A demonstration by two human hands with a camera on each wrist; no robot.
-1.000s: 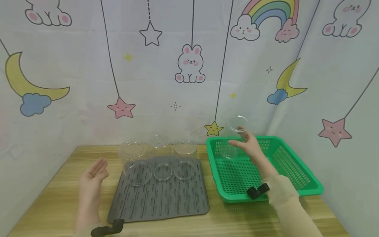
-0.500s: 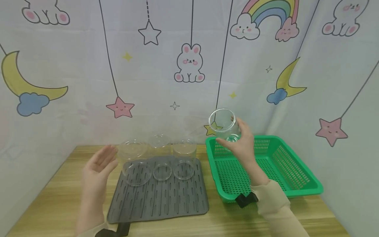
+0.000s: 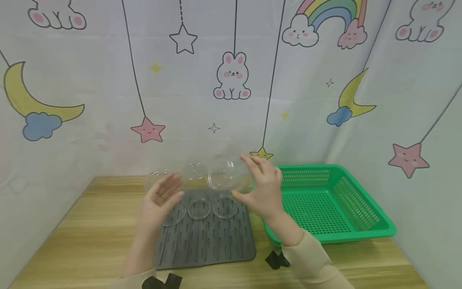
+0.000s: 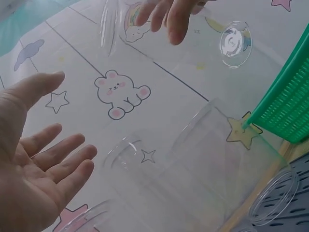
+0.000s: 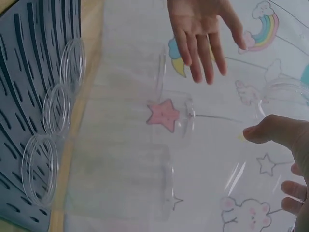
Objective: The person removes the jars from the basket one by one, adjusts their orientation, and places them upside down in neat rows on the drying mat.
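Observation:
My right hand (image 3: 265,186) grips a clear cup (image 3: 225,173) by its side, above the back of a grey ridged mat (image 3: 205,245). The cup lies tilted in the air, its wide mouth turned left. Beside it, my left hand (image 3: 157,202) is raised with fingers spread, palm facing the cup but apart from it. In the left wrist view that open palm (image 4: 48,174) holds nothing. Three more clear cups, a left (image 3: 171,222), a middle (image 3: 199,218) and a right one (image 3: 225,217), stand in a row on the mat. Hands and the held cup partly hide them.
A green perforated basket (image 3: 361,237) sits on the wooden table (image 3: 97,224) to the right of the mat. Behind the table hangs a white curtain (image 3: 187,92) printed with rabbits, stars and moons. The row of cups is transparent and hard to make out.
My right hand has carried the cup from over the basket leftward to above the mat, turning it sideways. My left hand has moved right and slightly up, towards the cup.

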